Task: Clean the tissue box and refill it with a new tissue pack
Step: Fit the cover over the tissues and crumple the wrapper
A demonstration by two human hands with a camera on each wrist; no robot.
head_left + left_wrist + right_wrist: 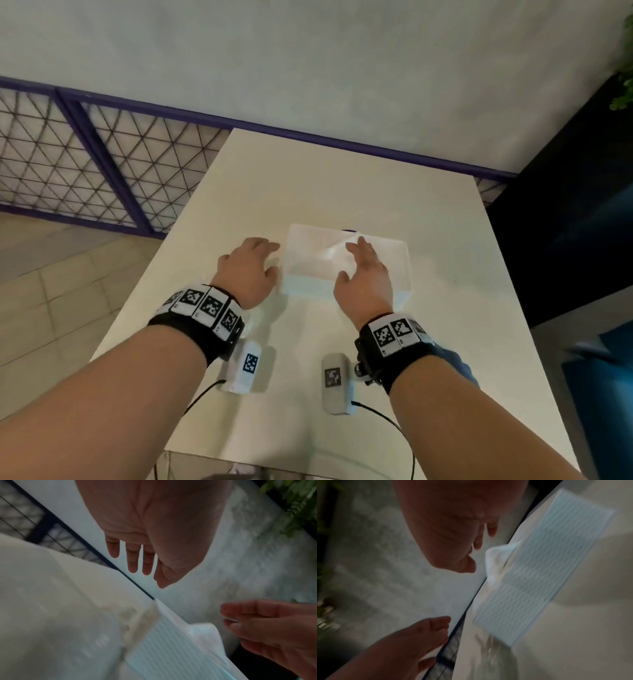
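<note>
Right, I see the clear ribbed plastic tissue box (346,263) mid-worktop (445,359), white tissue (208,637) already poking from its top. Left hand (250,270) just beside it, right hand (364,279) over it, fingers apart, holding nothing. Refill looks done.

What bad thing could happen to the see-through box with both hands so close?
The box is light and clear, and neither the left hand nor the right hand grips it, so a bump might slide it across the table. The tissue poking from the top could snag on fingers and tear or pull out.
</note>
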